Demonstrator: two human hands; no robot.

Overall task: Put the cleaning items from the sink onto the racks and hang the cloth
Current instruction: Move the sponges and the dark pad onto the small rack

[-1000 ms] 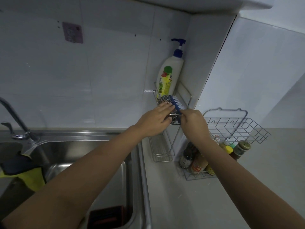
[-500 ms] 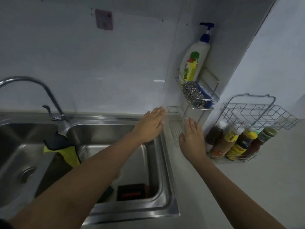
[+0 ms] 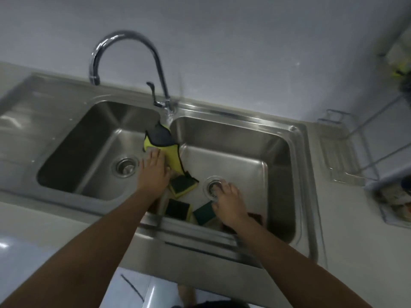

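A yellow and grey cloth (image 3: 163, 142) hangs over the divider of the double steel sink (image 3: 298, 165). My left hand (image 3: 153, 173) lies on the cloth's lower edge, fingers spread, gripping nothing. Three green and yellow sponges lie at the front of the right basin: one (image 3: 184, 185) just right of my left hand, one (image 3: 179, 207) below it, and a dark green one (image 3: 202, 212). My right hand (image 3: 229, 202) hovers low in this basin between the drain (image 3: 211, 185) and the dark green sponge, whose right end it covers. A reddish item (image 3: 255, 216) shows beside my right wrist.
The curved tap (image 3: 124, 41) rises behind the divider. A wire rack (image 3: 347, 161) stands on the counter right of the sink, blurred, with a basket of bottles (image 3: 395, 207) beyond it at the frame's edge. The left basin (image 3: 73, 152) holds only its drain.
My view swung left and down from the corner racks to the sink. Both hands left the rack and dropped into the sink, the left onto the cloth, the right by the sponges.
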